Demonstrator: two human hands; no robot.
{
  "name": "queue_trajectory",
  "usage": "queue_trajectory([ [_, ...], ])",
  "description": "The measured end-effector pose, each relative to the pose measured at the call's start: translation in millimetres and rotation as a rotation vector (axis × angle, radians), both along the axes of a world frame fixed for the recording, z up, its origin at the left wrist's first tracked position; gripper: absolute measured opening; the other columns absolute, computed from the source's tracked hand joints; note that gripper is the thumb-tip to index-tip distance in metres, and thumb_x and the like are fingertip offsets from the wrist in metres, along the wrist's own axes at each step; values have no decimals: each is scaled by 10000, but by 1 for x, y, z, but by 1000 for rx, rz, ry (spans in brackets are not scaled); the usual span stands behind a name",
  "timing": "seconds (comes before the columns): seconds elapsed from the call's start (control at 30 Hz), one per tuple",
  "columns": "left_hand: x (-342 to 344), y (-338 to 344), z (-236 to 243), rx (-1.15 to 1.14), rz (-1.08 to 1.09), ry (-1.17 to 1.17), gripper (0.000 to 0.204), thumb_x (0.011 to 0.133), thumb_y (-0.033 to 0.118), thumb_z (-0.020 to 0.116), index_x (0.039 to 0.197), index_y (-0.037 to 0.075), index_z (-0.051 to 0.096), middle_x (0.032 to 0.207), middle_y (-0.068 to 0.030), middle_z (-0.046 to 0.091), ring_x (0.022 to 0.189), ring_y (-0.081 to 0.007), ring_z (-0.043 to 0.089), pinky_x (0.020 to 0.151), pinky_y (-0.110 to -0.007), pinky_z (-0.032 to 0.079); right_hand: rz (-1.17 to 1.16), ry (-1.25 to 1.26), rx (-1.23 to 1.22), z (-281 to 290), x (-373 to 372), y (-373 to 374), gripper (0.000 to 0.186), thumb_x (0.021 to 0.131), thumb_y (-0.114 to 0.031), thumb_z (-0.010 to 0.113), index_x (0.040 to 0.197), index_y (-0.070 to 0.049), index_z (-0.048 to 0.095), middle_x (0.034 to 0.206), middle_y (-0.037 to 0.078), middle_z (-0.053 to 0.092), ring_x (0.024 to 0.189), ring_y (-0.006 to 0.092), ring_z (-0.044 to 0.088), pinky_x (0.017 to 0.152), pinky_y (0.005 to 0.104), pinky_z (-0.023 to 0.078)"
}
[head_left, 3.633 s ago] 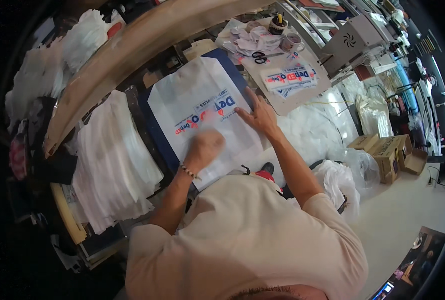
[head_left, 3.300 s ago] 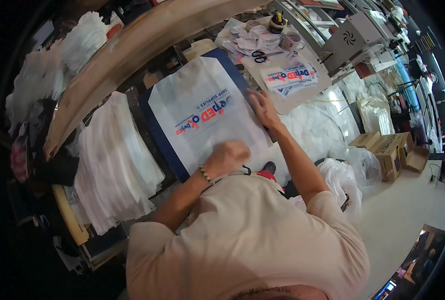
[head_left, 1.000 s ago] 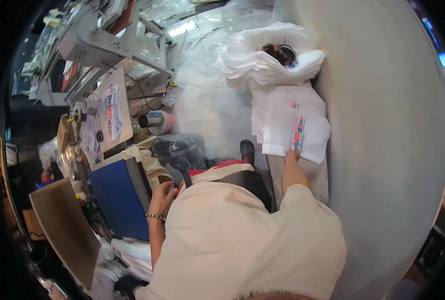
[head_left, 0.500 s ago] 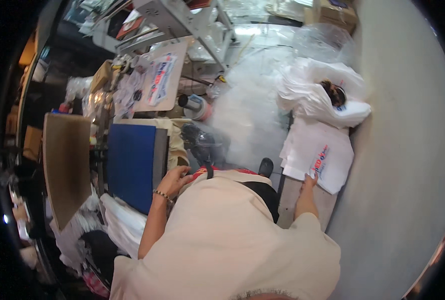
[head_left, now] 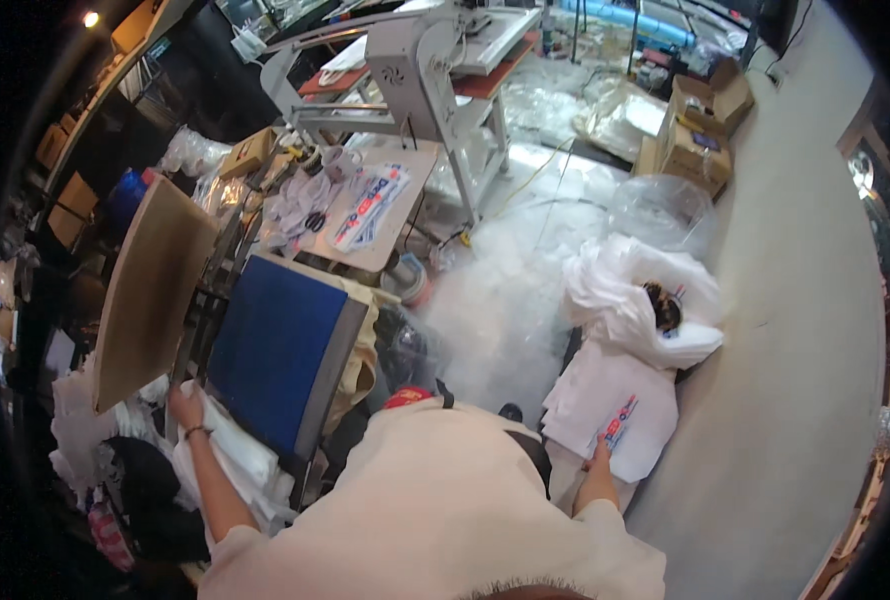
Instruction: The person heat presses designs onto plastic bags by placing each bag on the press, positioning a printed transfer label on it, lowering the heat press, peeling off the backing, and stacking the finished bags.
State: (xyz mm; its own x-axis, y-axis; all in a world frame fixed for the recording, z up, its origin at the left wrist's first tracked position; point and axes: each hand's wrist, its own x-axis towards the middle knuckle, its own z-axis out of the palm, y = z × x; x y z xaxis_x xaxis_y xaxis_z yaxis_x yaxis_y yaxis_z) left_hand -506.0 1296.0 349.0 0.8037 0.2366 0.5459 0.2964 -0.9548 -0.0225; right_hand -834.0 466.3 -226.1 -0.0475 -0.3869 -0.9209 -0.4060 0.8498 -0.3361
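My left hand (head_left: 187, 405), with a dark bracelet at the wrist, is at the upper edge of a pile of plain white cloth sheets (head_left: 230, 450); its fingers are too small and blurred to tell whether they grip. At my right side, my right hand (head_left: 597, 458) pinches the near edge of a white sheet (head_left: 633, 400) with a red and blue print, lying on similar sheets. To my left lies a blue flat pad (head_left: 280, 345) on a grey board, with a tan upright board (head_left: 155, 300) beside it.
Ahead on the left, a small table (head_left: 405, 225) holds printed pieces, scissors and scraps. Beyond it stands a grey machine frame (head_left: 415, 90). Bunched white sheets (head_left: 605, 290) and a clear plastic bag (head_left: 660, 210) lie by the right wall (head_left: 795, 300). Cardboard boxes (head_left: 700, 140) sit farther back.
My left hand has moved from beside my waist out to the plain white sheets. My right hand stays at the printed sheet's edge. The view has tilted up and shifted.
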Motion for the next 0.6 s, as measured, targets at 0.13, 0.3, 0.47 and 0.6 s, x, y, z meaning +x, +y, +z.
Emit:
queue_trajectory([
  [0.13, -73, 3, -65, 58, 802, 13, 758, 940, 629, 571, 1421, 44, 557, 1350, -257, 614, 1269, -420, 582, 1046, -601, 445, 150, -8, -7, 51, 32, -19, 896, 887, -575, 720, 1568, -146, 326, 1601, 178, 359, 1419, 462, 400, 1083, 662, 387],
  [0.3, -74, 89, -134, -501, 1063, 406, 918, 998, 748, 240, 1521, 16, 423, 1546, -259, 420, 1395, -460, 439, 1062, -657, 412, 546, -328, 153, 106, 133, 3, 587, 1005, -450, 612, 1461, -122, 442, 1445, 155, 528, 1206, 319, 594, 933, 507, 537],
  [0.47, -65, 79, -146, -500, 882, 369, 836, 1023, 699, 269, 1480, 31, 481, 1451, -265, 519, 1294, -461, 541, 1043, -597, 460, 781, -262, -81, 174, 188, -19, 517, 994, -418, 643, 1391, -112, 514, 1296, 133, 631, 1082, 289, 656, 879, 483, 550],
  [0.6, -109, 76, -141, -684, 919, 496, 663, 1058, 552, 379, 1383, 10, 580, 1231, -239, 679, 1038, -373, 708, 909, -516, 569, 960, -298, -159, 197, 239, -7, 434, 978, -405, 671, 1290, -111, 598, 1151, 87, 666, 979, 224, 660, 797, 418, 545],
])
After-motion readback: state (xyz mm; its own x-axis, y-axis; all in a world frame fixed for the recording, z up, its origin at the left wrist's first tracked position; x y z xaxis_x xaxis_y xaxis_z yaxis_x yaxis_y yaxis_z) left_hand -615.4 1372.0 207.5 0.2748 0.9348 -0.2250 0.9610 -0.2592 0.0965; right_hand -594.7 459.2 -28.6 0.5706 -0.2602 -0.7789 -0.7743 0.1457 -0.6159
